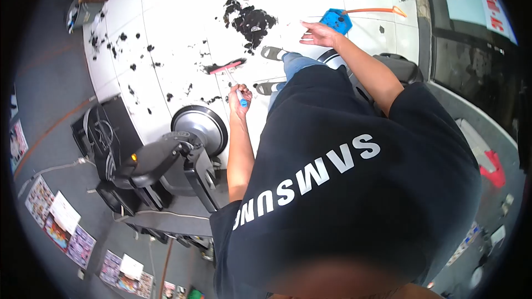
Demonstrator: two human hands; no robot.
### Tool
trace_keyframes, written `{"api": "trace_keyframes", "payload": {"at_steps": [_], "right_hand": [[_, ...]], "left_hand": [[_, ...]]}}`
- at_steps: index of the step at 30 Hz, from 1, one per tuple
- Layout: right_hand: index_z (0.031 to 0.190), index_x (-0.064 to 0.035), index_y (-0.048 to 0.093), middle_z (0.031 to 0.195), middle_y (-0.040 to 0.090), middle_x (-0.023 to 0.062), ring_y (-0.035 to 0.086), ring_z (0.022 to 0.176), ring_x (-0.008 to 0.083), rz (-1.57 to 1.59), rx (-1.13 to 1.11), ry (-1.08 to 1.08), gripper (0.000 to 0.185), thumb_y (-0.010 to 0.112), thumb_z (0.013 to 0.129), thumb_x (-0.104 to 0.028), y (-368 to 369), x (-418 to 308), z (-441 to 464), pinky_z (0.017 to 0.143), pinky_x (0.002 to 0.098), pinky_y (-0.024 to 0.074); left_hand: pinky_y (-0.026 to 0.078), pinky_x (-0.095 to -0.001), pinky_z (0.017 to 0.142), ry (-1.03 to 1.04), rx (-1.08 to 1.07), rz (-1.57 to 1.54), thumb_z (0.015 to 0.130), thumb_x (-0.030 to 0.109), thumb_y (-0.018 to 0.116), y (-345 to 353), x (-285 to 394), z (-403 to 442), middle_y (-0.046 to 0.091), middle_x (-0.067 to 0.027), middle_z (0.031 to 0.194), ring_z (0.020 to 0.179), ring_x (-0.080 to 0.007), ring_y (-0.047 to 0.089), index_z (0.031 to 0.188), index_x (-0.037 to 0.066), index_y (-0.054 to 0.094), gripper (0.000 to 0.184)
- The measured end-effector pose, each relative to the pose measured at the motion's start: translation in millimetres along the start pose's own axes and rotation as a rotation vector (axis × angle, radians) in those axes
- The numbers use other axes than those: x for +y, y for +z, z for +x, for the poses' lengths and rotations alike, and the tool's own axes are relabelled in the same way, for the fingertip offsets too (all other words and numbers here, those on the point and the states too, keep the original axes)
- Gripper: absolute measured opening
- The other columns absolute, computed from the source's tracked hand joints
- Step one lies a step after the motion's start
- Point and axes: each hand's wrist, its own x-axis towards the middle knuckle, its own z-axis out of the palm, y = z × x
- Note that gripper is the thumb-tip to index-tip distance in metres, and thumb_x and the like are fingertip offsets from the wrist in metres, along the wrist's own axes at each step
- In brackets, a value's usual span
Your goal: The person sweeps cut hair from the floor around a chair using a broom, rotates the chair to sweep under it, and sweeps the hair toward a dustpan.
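My left hand point(240, 98) is wrapped around the pale handle of a broom point(226, 67), which has a pink head and a blue handle end. The broom head rests on the white floor with dark hair along its edge. A large pile of black hair clippings point(252, 25) lies ahead of it. My right hand point(320, 34) is held out with the fingers stretched apart and nothing in it. Just beyond that hand sits a blue dustpan point(337, 21) with a long orange handle. Whether the hand touches the dustpan, I cannot tell.
A black barber chair point(149, 160) with a round metal base point(202, 127) stands at left. Another chair point(396, 69) is partly hidden behind my right arm. Smaller hair clumps point(133, 67) are scattered over the tiles. A glass door point(465, 39) borders the right side.
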Motion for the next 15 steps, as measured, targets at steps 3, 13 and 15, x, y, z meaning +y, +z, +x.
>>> {"api": "trace_keyframes", "payload": {"at_steps": [3, 13, 15], "right_hand": [[0.135, -0.0020, 0.037, 0.149, 0.016, 0.0176, 0.040, 0.127, 0.0320, 0.157, 0.116, -0.120, 0.059, 0.067, 0.090, -0.026, -28, 14, -21, 0.099, 0.0440, 0.0493], [0.124, -0.0101, 0.044, 0.125, 0.043, 0.0099, 0.050, 0.117, 0.0286, 0.622, 0.344, -0.295, 0.042, 0.064, 0.091, -0.026, -141, 33, -2, 0.098, 0.0470, 0.0483], [0.130, -0.0093, 0.038, 0.128, 0.040, 0.0114, 0.048, 0.120, 0.0293, 0.743, 0.341, -0.315, 0.050, 0.065, 0.091, -0.025, -166, 33, 9, 0.098, 0.0470, 0.0487]], "left_hand": [[0.046, -0.0303, 0.062, -0.062, -0.061, -0.033, 0.094, 0.017, 0.044, -13, 10, 2, 0.050, 0.0009, 0.064, 0.060, -0.0140, 0.051, 0.075, 0.011, 0.046, 0.021], [0.045, -0.0323, 0.065, -0.025, -0.110, 0.119, 0.094, 0.018, 0.047, -9, 20, -48, 0.049, -0.0015, 0.067, 0.065, -0.0159, 0.051, 0.075, 0.009, 0.047, 0.021], [0.046, -0.0332, 0.063, -0.017, -0.065, 0.183, 0.095, 0.019, 0.047, 7, 12, -58, 0.049, -0.0015, 0.067, 0.065, -0.0162, 0.052, 0.076, 0.009, 0.047, 0.022]]}}
